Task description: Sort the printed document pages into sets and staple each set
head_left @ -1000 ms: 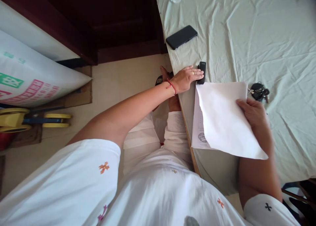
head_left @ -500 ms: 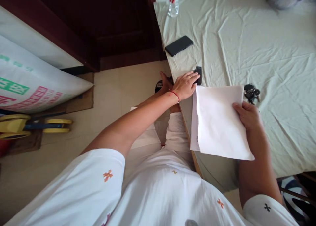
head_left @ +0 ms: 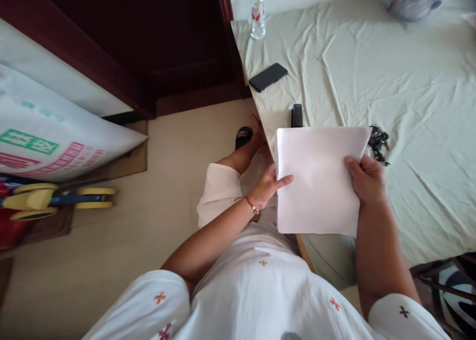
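A stack of white paper sheets (head_left: 316,179) is held above the table's near edge, blank side up. My right hand (head_left: 366,179) grips its right edge with the thumb on top. My left hand (head_left: 269,185) holds the left edge, index finger stretched across the sheet. A small black stapler (head_left: 296,115) lies on the cloth just beyond the paper's top edge, untouched. A bunch of keys (head_left: 378,141) lies by the paper's top right corner, close to my right hand.
The table carries a wrinkled pale green cloth (head_left: 390,72). A black phone (head_left: 268,77) and a clear water bottle (head_left: 257,12) sit near its left edge. A printed sack (head_left: 55,137) and a yellow tool (head_left: 48,198) lie on the floor at left.
My left hand has left the stapler and come back to take the paper's left edge. The sheets have been squared up and lifted toward me.
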Demonstrator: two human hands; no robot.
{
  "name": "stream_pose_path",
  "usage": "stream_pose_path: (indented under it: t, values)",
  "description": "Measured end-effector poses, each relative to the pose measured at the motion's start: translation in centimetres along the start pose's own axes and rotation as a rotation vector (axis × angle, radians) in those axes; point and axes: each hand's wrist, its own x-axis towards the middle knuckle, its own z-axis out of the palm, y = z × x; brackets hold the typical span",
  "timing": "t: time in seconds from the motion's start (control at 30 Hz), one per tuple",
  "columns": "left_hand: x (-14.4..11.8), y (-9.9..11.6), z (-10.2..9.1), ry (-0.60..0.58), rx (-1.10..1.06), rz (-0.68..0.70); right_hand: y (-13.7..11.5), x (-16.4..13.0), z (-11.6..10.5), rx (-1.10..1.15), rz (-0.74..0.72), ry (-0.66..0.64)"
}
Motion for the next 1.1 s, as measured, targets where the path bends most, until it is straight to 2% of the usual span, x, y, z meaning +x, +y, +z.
stream_pose_path:
  t: [0.07,0.1,0.23,0.4,0.5,0.63,0.83,0.97,1.1]
  values:
    - [-0.8,-0.9,-0.3,-0.021,-0.028,-0.143,0.2,0.0,1.4,0.050,-0.010,-0.017]
    - [-0.9,-1.6,-0.5,0.010,-0.043,-0.176,0.6,0.0,2.0,0.072,-0.001,-0.037]
    - [-0.8,-4.0,-1.9,0.162,-0.098,-0.214,2.5,0.5,3.1,0.134,0.041,-0.143]
    - [-0.4,-5.1,-3.1,0.220,-0.158,-0.289,3.3,0.9,2.8,0.149,0.073,-0.224]
    - [-0.6,-5.3,-3.0,0.211,-0.127,-0.241,3.4,0.9,2.8,0.193,0.082,-0.212]
    - [-1.8,-5.9,-2.7,0.142,-0.033,-0.168,3.8,1.0,2.8,0.277,0.078,-0.166]
    - [-4.2,-8.1,-3.5,0.046,0.108,-0.237,4.2,1.1,2.9,0.281,0.081,-0.162]
    - [-4.9,-9.6,-3.8,0.066,0.089,-0.280,4.1,1.1,3.2,0.270,0.067,-0.159]
    - [-5.1,-9.9,-3.9,0.042,0.049,-0.270,4.3,1.3,3.3,0.250,0.022,-0.121]
